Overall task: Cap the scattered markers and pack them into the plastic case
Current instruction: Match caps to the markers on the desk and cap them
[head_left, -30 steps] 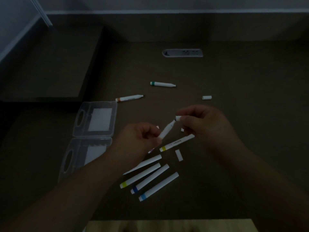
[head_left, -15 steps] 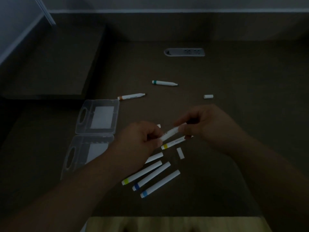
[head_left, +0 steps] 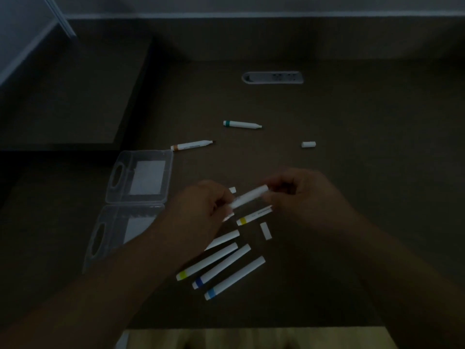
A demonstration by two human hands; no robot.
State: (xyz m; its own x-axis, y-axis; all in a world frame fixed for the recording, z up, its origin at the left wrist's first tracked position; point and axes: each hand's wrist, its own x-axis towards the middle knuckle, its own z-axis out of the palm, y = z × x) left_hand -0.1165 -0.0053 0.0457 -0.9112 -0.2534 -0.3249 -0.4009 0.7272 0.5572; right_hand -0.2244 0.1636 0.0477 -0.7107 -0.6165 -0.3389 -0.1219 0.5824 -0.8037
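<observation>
Two hands meet over the middle of the dark table (head_left: 352, 172), their fingers pinched on one white marker (head_left: 250, 196) held off the surface and tilted up toward the right: the left hand (head_left: 201, 210) grips its lower left end, the right hand (head_left: 302, 195) closes its fingertips around the upper right end. The marker is blurred, so whether a cap sits on that end cannot be told. Just below the hands lies a yellow-banded marker (head_left: 254, 216), partly hidden under the right hand, with a loose white cap (head_left: 266, 230) beside it on the near right. Another small cap (head_left: 232, 190) peeks out between the hands and the case. Nearer still, four capped markers lie side by side, slanting up to the right: one mostly covered by the left forearm, then a yellow-banded one (head_left: 207, 261), a dark-blue-banded one (head_left: 222, 267) and a light-blue-banded one (head_left: 235, 278). To the left the clear plastic case (head_left: 141, 180) lies open flat, both halves showing. Farther off rest an uncapped orange-banded marker (head_left: 191, 145), an uncapped green-banded marker (head_left: 242, 124) and, to the right, a lone cap (head_left: 308, 144). A power outlet strip (head_left: 272, 77) is set in the table's far part.
</observation>
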